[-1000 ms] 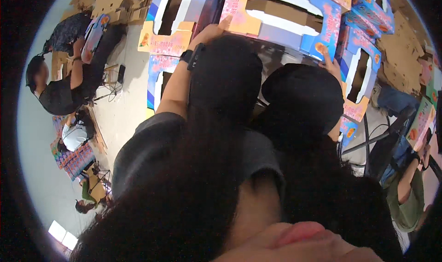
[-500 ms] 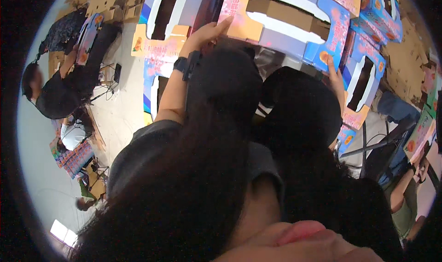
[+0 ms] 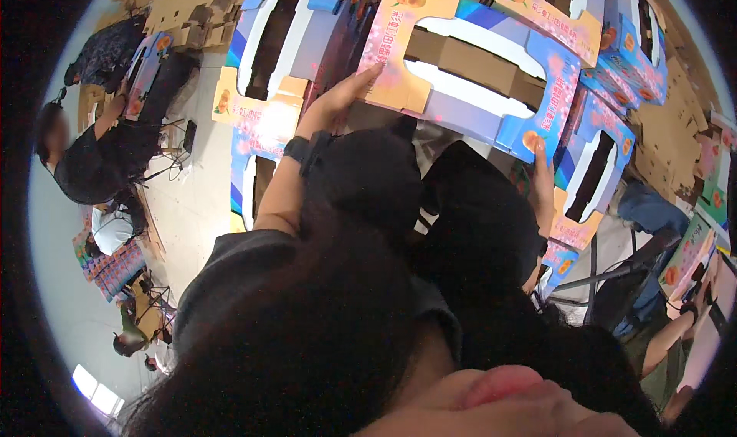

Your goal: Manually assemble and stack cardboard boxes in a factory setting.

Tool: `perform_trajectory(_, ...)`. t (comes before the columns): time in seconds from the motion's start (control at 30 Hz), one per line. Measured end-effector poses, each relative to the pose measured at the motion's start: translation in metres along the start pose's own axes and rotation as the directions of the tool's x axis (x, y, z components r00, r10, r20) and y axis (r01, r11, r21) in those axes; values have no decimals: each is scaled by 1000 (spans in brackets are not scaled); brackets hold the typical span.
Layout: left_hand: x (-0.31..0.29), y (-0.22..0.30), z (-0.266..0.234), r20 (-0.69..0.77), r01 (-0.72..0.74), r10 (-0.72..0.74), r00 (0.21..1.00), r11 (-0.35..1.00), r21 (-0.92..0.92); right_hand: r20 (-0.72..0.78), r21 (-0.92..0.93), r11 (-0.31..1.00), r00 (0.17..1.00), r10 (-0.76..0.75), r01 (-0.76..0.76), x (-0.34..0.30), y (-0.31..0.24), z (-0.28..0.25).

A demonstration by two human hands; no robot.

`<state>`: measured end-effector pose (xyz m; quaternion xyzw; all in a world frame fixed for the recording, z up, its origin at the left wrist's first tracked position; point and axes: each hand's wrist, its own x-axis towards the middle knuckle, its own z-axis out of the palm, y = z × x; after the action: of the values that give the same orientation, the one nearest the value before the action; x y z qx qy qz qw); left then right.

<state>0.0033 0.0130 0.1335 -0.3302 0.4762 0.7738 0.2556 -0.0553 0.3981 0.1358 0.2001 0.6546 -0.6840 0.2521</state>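
Between my two hands is a printed cardboard fruit box (image 3: 398, 85) in orange, pink and blue, with a wide cut-out in its top showing bare brown board inside. My left hand (image 3: 349, 92), with a dark watch on the wrist, grips its left end near the orange corner. At the near right blue corner, my right hand (image 3: 543, 178) holds the box, one finger lying on the top and the rest hidden. Both hands are closed on it. Below the box, my legs in dark clothing and long dark hair hide much of the view.
More such boxes stand left of it (image 3: 265, 107), behind it (image 3: 549, 19) and at its right (image 3: 587, 168). Flattened brown cardboard (image 3: 664, 141) lies at the far right. A person in black (image 3: 100, 157) handles a box at the left; another person's arm (image 3: 668, 337) shows at the right.
The box and both my hands sit slightly lower in view, showing more of its far edge. My grip looks the same. The surroundings have shifted a little with my head.
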Motion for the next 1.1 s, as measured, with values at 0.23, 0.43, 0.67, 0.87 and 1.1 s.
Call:
perform_trajectory(0.23, 7, -1, -9, -9, -5, 6, 1000, 992, 128, -61, -285, 952, 989, -137, 115, 20, 14, -19)
perform_trajectory(0.43, -3, 4, 1, -27, -9, 9, 1000, 1000, 10, -85, -214, 972, 989, -123, 102, 26, 20, -23)
perform_trajectory(0.67, -24, 26, 23, -79, 41, -39, 996, 999, 29, -118, -100, 994, 991, -59, 48, 17, 10, -14)
perform_trajectory(0.87, -21, 20, 17, -53, 16, -16, 998, 1000, -4, -62, -83, 996, 998, -15, 10, 7, -4, -6)
perform_trajectory(1.1, -10, 8, 13, 43, -69, 71, 997, 997, -42, -77, -23, 997, 994, 77, -79, 4, -2, -8)
